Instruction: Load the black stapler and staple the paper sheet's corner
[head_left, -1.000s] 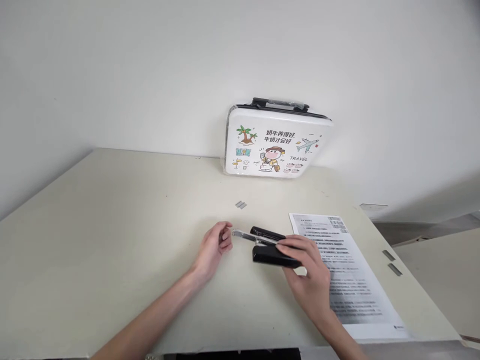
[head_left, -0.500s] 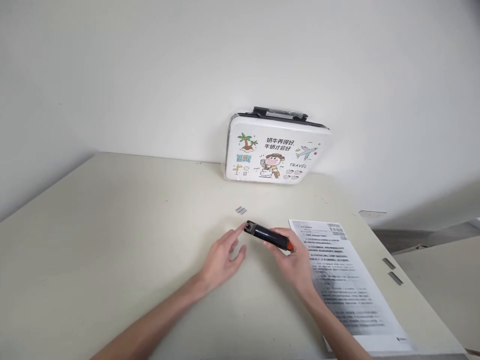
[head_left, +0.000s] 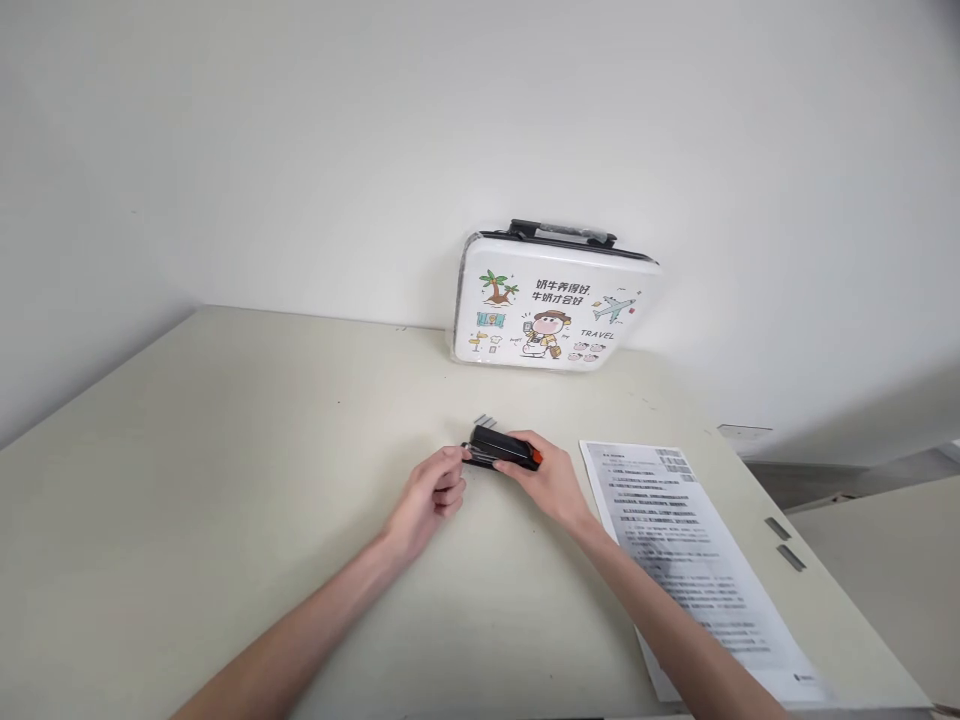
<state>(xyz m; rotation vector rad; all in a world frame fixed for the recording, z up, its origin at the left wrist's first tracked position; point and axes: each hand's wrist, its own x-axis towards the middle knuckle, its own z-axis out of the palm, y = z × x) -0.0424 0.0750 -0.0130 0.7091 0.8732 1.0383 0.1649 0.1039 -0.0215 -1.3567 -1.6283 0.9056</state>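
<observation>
My right hand (head_left: 544,475) is wrapped round the rear of a black stapler (head_left: 499,447) with a red-orange piece at its back end. The stapler lies roughly sideways, its nose towards the left, and a metal strip shows along its near side. At that nose, the thumb and forefinger of my left hand (head_left: 431,490) are pinched together, with the other fingers curled in. Exactly what lies between those fingertips is hidden. Just behind the stapler, several grey staple strips (head_left: 485,421) rest on the table, partly covered by it.
A white cartoon-printed case (head_left: 555,305) with a black handle stands against the wall. A printed sheet (head_left: 675,550) lies on the table (head_left: 225,480) to the right, partly under my right forearm. Two more staple strips (head_left: 787,555) sit near the table's right edge.
The stapler has moved left and turned, so its side shows more. My left hand has gone from outstretched fingers to a pinch at its nose.
</observation>
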